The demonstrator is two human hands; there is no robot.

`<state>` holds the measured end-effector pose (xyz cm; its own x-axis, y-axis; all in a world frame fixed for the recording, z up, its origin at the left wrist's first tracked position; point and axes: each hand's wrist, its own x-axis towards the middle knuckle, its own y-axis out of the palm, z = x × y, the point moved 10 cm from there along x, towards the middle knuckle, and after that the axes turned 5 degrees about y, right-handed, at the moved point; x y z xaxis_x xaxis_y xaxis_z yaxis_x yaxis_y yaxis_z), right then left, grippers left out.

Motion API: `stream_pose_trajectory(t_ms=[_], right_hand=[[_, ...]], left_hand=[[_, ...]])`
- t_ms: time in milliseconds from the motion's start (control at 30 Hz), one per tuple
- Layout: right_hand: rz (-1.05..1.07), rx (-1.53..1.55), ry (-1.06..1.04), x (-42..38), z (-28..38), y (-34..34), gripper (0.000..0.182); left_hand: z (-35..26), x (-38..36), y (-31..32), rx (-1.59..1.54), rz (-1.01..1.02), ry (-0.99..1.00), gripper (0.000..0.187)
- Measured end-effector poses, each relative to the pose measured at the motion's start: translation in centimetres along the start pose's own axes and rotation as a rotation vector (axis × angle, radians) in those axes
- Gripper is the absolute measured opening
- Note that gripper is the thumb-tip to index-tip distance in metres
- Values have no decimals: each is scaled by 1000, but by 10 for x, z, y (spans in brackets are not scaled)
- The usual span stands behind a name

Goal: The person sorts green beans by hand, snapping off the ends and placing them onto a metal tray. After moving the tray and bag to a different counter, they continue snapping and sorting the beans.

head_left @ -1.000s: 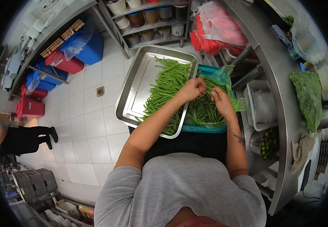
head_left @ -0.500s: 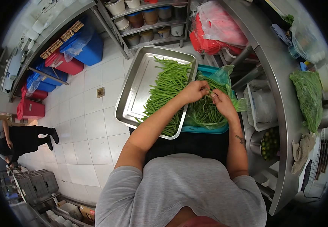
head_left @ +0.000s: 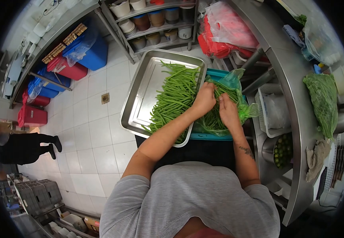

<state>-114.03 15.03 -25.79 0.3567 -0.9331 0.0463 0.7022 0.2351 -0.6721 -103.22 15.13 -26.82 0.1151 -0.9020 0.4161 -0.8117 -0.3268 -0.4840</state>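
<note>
Trimmed-looking green beans (head_left: pixel 176 91) lie in a heap across the right part of a deep steel tray (head_left: pixel 140 101). Beside it, a teal tray (head_left: pixel 211 137) carries a green plastic bag (head_left: pixel 235 77) that is open, with more green beans (head_left: pixel 228 90) inside. My left hand (head_left: pixel 205 99) is over the bag's left side, its fingers closed on green beans and partly hidden by the hand. Close by on the right, my right hand (head_left: pixel 228 112) has its fingertips pressed together on green beans in the bag.
A steel counter (head_left: pixel 285 79) runs along my right, with a bagged leafy vegetable (head_left: pixel 321 103) on it. Under it are a white basket (head_left: pixel 274 109) and a pot of small green fruits (head_left: pixel 283 150). Shelved tubs (head_left: pixel 156 18) stand ahead. At far left is another person (head_left: pixel 25 146).
Both hands have gone from pinching together above the bag down into its beans, fingers pointing forward. The other person at the left has shifted their arms.
</note>
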Motion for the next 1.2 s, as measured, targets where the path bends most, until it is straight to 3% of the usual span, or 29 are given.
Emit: stream_pose_trajectory(t_ms=[67, 267, 400, 533, 733, 833, 967, 1033, 1100, 1133, 1200], right_hand=[[-9, 56, 37, -4, 3, 2, 20], [170, -52, 36, -2, -3, -23, 21], [152, 3, 93, -4, 3, -43, 24], [113, 97, 116, 1, -24, -32, 29], [91, 119, 132, 5, -33, -26, 30], [91, 162, 111, 7, -34, -20, 29], [171, 191, 73, 7, -33, -5, 28], [312, 380, 234, -1, -32, 8, 27], [474, 689, 354, -11, -24, 23, 22], [449, 821, 294, -7, -13, 21, 21], [386, 1082, 178, -2, 5, 12, 19]], left_hand=[[3, 0, -2, -97, -24, -79, 14], [-52, -17, 7, 421, 150, 478, 12], [12, 15, -8, 75, 70, 36, 13], [-1, 11, 19, -66, 338, -23, 17], [-14, 9, -3, -134, 279, 38, 14], [-31, 4, 1, -97, 326, 185, 8], [-49, 4, -11, 114, 115, 335, 10], [-67, 3, -21, 227, -22, 414, 10], [-24, 12, -32, 143, -161, 192, 10], [-10, 18, -42, 100, -228, 82, 10], [5, 23, -37, 12, -107, -24, 14]])
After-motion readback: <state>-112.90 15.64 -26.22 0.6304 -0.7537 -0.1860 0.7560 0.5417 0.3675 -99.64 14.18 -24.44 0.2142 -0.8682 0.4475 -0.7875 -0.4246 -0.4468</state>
